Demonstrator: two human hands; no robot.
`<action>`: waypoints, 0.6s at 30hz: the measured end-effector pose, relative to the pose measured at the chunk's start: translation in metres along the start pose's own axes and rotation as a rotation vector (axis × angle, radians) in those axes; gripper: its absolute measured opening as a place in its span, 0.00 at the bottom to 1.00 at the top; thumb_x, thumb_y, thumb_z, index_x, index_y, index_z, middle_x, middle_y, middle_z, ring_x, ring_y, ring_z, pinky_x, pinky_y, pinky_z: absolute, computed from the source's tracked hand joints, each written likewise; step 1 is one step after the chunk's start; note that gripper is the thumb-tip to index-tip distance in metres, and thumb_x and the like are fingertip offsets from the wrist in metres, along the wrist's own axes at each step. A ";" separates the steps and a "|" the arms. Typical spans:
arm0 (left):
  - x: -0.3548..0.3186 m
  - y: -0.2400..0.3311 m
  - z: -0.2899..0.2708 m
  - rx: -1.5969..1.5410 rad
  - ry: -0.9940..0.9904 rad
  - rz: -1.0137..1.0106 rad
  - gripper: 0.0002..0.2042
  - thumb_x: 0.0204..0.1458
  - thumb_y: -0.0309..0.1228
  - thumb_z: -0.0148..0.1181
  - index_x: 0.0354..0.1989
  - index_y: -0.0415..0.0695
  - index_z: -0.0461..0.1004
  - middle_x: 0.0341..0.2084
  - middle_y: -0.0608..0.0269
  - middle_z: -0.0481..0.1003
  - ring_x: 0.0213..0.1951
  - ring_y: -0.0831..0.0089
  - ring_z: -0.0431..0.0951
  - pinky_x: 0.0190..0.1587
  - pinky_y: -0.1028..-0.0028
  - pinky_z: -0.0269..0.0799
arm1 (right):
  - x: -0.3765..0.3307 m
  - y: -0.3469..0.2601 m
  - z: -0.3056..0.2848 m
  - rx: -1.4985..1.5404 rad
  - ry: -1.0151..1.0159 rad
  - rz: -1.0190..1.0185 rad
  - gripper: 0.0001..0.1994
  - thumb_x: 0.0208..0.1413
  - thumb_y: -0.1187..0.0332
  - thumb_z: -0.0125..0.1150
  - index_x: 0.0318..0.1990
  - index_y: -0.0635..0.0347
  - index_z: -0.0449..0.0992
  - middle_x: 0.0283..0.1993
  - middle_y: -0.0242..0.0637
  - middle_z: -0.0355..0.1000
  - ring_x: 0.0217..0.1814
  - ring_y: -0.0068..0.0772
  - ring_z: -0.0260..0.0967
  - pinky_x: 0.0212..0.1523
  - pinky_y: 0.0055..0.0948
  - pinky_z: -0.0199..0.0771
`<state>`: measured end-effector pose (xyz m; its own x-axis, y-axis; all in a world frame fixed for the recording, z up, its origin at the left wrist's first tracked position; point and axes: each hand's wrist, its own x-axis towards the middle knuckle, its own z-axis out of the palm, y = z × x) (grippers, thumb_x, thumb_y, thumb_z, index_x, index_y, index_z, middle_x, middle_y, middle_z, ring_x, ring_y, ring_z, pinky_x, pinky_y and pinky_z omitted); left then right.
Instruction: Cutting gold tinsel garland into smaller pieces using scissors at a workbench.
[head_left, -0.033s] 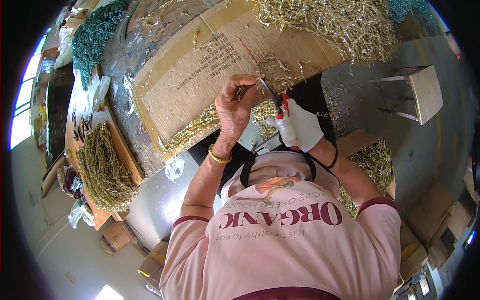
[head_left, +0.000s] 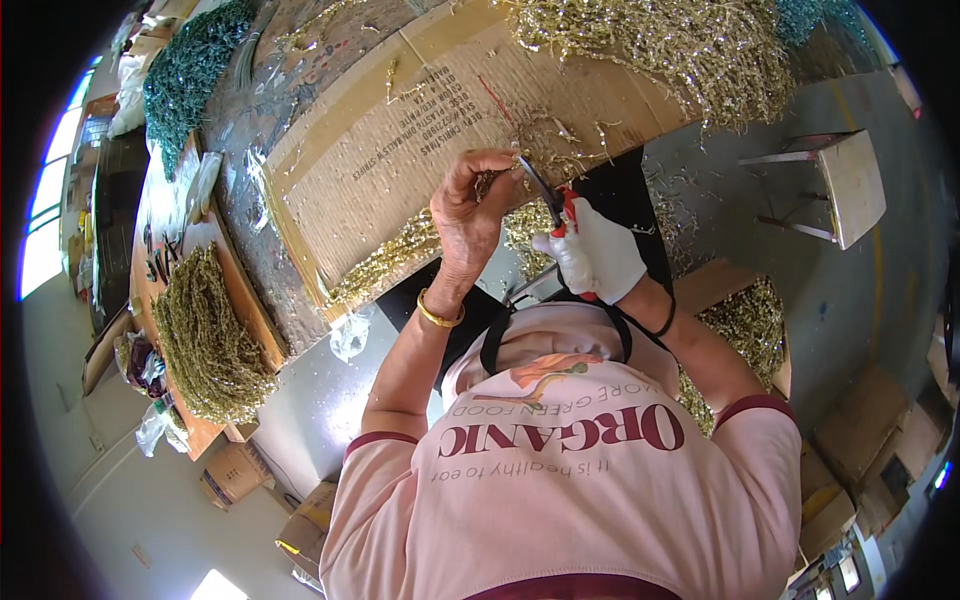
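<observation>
We find no visible change against the preceding picture, so the handwork stands at the same point: tool tip next to pinched strand.

Left to right, we locate the left hand (head_left: 470, 215), bare, over the near part of the cardboard sheet (head_left: 350, 200). Its thumb and forefinger are closed at the tips, gripping a gold strand (head_left: 487, 182), part of which shows inside the loop of the fingers. Just beside the tips we see a dark-bladed cutting tool (head_left: 545, 188) with red handles; we cannot tell whether its blades are parted. The right hand (head_left: 605, 250), in a white glove, has its fingers wrapped around those handles.

We count, left to right: one teal bundle (head_left: 190, 85); one gold bundle (head_left: 210, 335); one cardboard sheet lying on the table (head_left: 325, 70); one cutting tool; one gold heap (head_left: 660, 50) on the sheet's far right; one gold mass (head_left: 748, 330) in a carton; a second teal bundle (head_left: 825, 18); one stool (head_left: 855, 185).
</observation>
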<state>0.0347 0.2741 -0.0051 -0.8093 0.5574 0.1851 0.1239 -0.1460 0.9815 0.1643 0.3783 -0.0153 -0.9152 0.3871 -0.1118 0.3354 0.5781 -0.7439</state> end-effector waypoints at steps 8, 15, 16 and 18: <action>0.000 -0.003 -0.003 -0.046 -0.008 -0.060 0.08 0.46 0.14 0.57 0.34 0.38 0.71 0.37 0.62 0.74 0.38 0.81 0.71 0.43 0.81 0.67 | 0.005 0.010 0.002 -0.098 0.064 -0.013 0.27 0.43 0.47 0.61 0.36 0.63 0.62 0.19 0.45 0.67 0.22 0.50 0.69 0.19 0.38 0.67; 0.002 -0.003 -0.004 -0.120 -0.008 -0.121 0.08 0.46 0.15 0.57 0.35 0.38 0.72 0.36 0.63 0.74 0.37 0.82 0.71 0.42 0.82 0.67 | 0.008 0.009 -0.004 -0.164 0.067 0.011 0.29 0.41 0.44 0.62 0.34 0.65 0.65 0.17 0.44 0.67 0.21 0.50 0.69 0.19 0.38 0.68; 0.002 -0.003 -0.004 -0.100 -0.008 -0.116 0.08 0.46 0.15 0.57 0.35 0.38 0.72 0.36 0.64 0.74 0.37 0.83 0.71 0.42 0.82 0.67 | 0.008 0.009 -0.005 -0.183 0.065 0.019 0.30 0.40 0.44 0.62 0.35 0.65 0.65 0.18 0.44 0.68 0.21 0.50 0.69 0.19 0.38 0.68; 0.002 -0.003 -0.005 -0.080 -0.008 -0.110 0.08 0.46 0.15 0.57 0.35 0.38 0.72 0.36 0.64 0.74 0.37 0.83 0.71 0.42 0.82 0.67 | 0.008 0.008 -0.006 -0.172 0.074 0.023 0.31 0.40 0.43 0.62 0.36 0.65 0.65 0.18 0.44 0.68 0.22 0.50 0.70 0.20 0.38 0.68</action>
<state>0.0300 0.2720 -0.0080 -0.8108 0.5801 0.0773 -0.0119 -0.1485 0.9888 0.1613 0.3904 -0.0181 -0.8903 0.4493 -0.0740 0.3947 0.6805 -0.6174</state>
